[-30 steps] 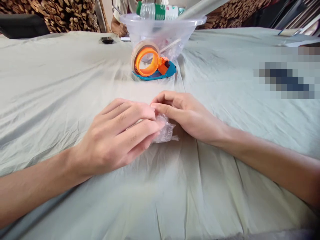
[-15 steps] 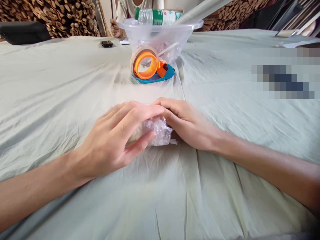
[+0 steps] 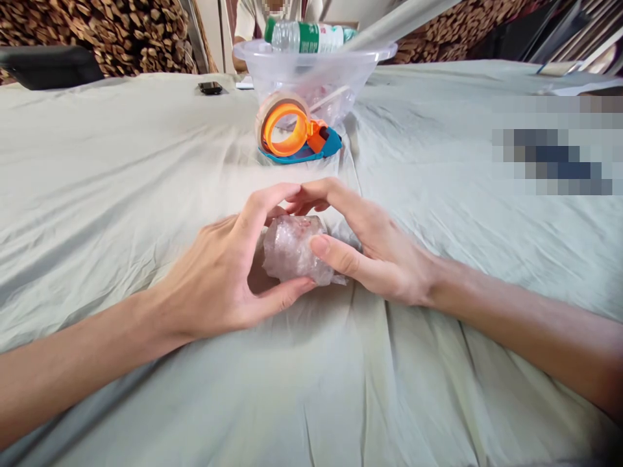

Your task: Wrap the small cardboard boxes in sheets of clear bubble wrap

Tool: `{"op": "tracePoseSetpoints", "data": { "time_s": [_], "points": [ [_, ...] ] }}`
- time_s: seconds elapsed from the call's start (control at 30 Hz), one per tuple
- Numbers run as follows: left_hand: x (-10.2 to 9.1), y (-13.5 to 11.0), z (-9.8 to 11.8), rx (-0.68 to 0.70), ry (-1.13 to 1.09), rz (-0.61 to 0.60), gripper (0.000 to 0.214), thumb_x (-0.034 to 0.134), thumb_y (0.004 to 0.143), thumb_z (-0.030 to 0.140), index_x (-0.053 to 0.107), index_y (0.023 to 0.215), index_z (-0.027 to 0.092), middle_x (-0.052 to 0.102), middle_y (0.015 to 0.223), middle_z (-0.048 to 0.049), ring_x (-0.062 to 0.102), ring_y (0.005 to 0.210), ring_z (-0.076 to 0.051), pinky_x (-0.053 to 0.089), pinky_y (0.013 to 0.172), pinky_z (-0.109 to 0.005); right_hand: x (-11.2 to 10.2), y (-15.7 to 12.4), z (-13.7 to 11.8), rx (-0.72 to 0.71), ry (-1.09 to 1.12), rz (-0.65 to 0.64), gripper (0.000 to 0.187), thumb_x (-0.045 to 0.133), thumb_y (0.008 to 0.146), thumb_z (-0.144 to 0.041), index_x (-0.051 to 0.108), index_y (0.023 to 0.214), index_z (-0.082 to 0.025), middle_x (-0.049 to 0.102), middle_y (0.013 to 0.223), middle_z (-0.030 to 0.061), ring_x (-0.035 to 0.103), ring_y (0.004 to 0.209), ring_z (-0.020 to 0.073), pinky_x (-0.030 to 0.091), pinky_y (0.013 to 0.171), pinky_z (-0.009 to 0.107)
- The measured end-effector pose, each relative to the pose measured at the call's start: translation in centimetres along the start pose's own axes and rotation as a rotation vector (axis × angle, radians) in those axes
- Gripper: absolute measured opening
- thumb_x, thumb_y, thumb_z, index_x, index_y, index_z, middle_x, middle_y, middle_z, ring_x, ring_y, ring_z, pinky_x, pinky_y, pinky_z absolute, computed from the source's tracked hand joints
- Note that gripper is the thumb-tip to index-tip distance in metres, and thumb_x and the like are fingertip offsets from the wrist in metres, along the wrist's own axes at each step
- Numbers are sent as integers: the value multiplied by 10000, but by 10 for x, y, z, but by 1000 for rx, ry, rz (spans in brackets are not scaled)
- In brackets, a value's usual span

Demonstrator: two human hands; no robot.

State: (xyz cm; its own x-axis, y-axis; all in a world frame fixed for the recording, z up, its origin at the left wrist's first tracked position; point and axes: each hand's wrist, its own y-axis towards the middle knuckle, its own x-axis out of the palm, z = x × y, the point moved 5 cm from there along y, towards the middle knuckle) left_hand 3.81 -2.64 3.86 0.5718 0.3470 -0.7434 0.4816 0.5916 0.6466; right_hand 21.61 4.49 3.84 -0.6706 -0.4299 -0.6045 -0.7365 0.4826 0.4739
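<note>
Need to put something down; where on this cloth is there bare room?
Bare cloth lies between your left hand and the small black object, also nearside between your forearms. Crowded: the middle, where that hand and your right hand surround the plastic bundle, tape dispenser and tub beyond.

There are two hands (image 3: 214, 279), one plastic-wrapped bundle (image 3: 291, 250), one tape dispenser (image 3: 304, 136), one tub (image 3: 267, 70) and one bottle (image 3: 308, 37).
</note>
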Motion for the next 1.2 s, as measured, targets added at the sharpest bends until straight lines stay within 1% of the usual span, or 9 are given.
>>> {"op": "tracePoseSetpoints", "data": {
  "time_s": [0.17,0.33,0.5,0.63,0.7,0.77,0.93,1.1,1.2],
  "points": [
    [1,-4,-2,8,-40,84,751,810,1057,435,445,1671,203,717,1553,-123,806,1314,-309,775,922,-339,2,-1,4,41,5,-70,443,587,1142,-562,582,1450,-243,700,1489,115,674,1334,307,500,1179,508],
    [-2,-4,-3,-18,-34,149,711,833,1042,344,481,1655,278,701,1528,-84,747,1386,-296,705,1156,-427,-1,-1,-2,-1,-22,-21,464,626,1135,-536,592,1510,-266,658,1596,114,621,1478,323,493,1259,512],
    [-5,0,6,112,60,129,625,632,1049,9,512,1634,194,676,1522,-134,673,1479,-295,600,1296,-495,-2,1,-7,-107,-112,76,399,684,1109,-417,660,1460,-227,701,1528,144,637,1430,309,526,1252,488],
    [-2,-2,-1,89,53,148,598,652,1057,28,514,1637,72,584,1654,-265,532,1636,-328,483,1381,-536,-4,1,-8,-70,-200,169,361,756,1061,-405,706,1400,-292,738,1446,119,682,1331,325,630,1122,469],
    [0,-4,-6,53,2,133,678,726,1079,167,451,1692,82,568,1677,-269,529,1645,-351,511,1361,-515,-4,-1,-12,-105,-233,198,300,753,1070,-400,714,1355,-316,739,1428,115,678,1352,332,622,1156,491],
    [2,-4,-9,13,-26,119,763,771,1081,279,399,1738,168,598,1673,-196,639,1548,-339,614,1270,-470,-3,-2,-16,-165,-254,213,252,753,1082,-359,704,1323,-307,738,1412,119,665,1383,325,590,1212,510],
    [1,-6,-11,-82,-17,137,729,802,1052,214,466,1696,268,709,1553,-76,827,1225,-245,747,951,-290,-1,-2,-16,-185,-279,194,264,783,1041,-218,703,1286,-278,747,1389,113,690,1385,324,579,1244,553],
    [-1,-6,-14,-119,98,164,593,759,1081,291,525,1626,280,724,1528,-69,771,1348,-265,708,1097,-387,-2,-3,-15,-220,-309,229,199,746,1081,-181,749,1262,-264,747,1496,102,707,1434,298,598,1254,534],
    [-2,-5,-12,-90,174,155,571,780,1052,264,550,1574,236,759,1475,-80,776,1333,-261,681,1116,-383,-4,-7,-16,-300,-343,317,199,692,1090,-79,787,1162,-238,798,1416,80,768,1338,258,651,1168,476]
  ]
}}
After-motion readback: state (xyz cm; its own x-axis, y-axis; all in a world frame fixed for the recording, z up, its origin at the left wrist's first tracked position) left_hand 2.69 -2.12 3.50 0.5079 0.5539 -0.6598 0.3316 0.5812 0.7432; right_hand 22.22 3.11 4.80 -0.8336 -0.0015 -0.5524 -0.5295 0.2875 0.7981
